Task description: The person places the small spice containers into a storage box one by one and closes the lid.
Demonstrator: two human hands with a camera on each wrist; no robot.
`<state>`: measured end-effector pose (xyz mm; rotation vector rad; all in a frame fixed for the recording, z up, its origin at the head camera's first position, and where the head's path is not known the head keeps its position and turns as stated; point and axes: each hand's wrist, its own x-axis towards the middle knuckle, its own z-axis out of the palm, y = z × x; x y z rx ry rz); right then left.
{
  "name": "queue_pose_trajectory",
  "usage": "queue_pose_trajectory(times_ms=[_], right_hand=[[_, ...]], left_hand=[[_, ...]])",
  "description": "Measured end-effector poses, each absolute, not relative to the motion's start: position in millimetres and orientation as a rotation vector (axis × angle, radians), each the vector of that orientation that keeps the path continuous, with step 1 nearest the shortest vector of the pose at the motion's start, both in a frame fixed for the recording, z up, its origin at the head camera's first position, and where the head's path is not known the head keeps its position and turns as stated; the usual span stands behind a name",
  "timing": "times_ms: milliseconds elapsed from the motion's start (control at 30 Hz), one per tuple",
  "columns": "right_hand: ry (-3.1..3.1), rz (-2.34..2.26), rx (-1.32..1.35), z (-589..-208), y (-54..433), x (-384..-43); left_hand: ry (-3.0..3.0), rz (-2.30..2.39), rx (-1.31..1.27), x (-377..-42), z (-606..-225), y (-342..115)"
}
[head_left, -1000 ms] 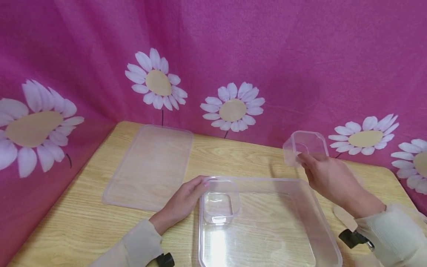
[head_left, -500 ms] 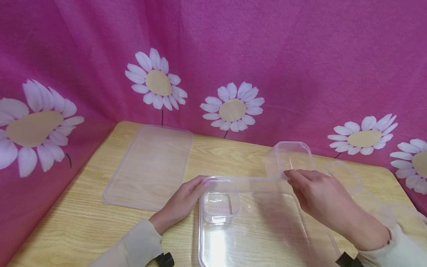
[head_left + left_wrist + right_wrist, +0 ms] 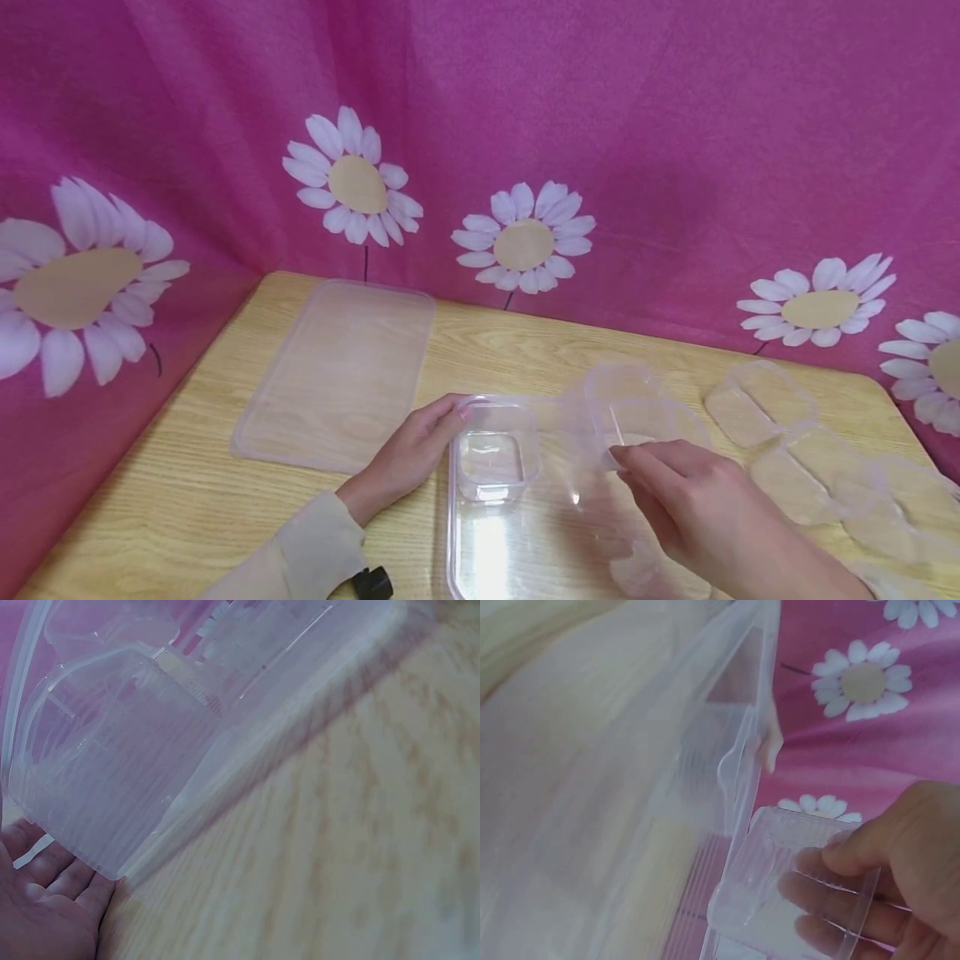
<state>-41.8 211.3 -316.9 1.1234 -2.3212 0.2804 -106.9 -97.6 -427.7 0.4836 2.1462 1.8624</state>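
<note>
1 squarish plastic tub (image 3: 761,877) is pinched in the right hand (image 3: 697,508). The left hand (image 3: 405,458) grips a clear rectangular box (image 3: 540,542).

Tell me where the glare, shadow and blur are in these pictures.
Head view: bright glare on the floor of the bin, a soft shadow beside the right hand, and the cup it holds looks smeared; left wrist view: dim, the table soft and blurred; right wrist view: hazy, the bin out of focus at left, the daisies clearer.
</note>
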Motion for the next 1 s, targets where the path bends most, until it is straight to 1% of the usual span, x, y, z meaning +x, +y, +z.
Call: queue_pose_trajectory(times_ms=[300,533,1000], right_hand=[[-2.359,0.455,1.212,-325.5,197.1,-23.1],[-2.347,0.615,1.344,-332.0,184.8,-17.1],[-2.175,0.618,1.364,-331.3,174.3,-11.1]], left_hand=[[2.162,1.85,0.492,-105.0,-430.2,-98.1],[2.184,1.845,0.508,-104.8,-429.8,-97.7],[2.187,1.817,0.477,-108.3,-428.0,-97.8]])
